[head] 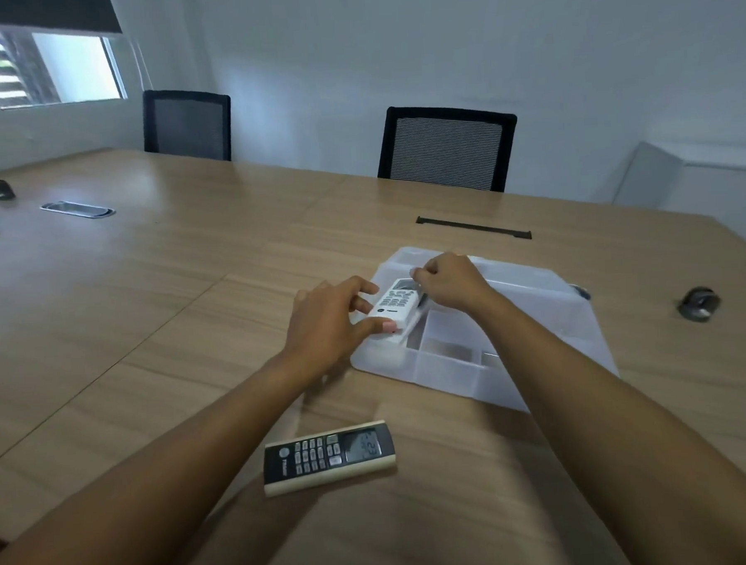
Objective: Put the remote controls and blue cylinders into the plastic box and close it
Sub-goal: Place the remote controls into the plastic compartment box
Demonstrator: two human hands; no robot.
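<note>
A clear plastic box (449,371) with inner dividers stands open on the wooden table, its lid (531,282) laid back behind it. A white remote (396,303) lies tilted over the box's left compartment. My left hand (326,323) grips its near end between thumb and fingers. My right hand (447,285) holds its far, display end. A second remote (328,455), dark-faced with a cream body, lies on the table in front of the box, between my forearms. No blue cylinders are in view.
A computer mouse (700,304) sits to the right of the box, another mouse (0,189) at the far left. Two black mesh chairs (446,149) stand along the table's far side. A metal cable port (77,208) and a black cable slot (473,228) are set into the tabletop.
</note>
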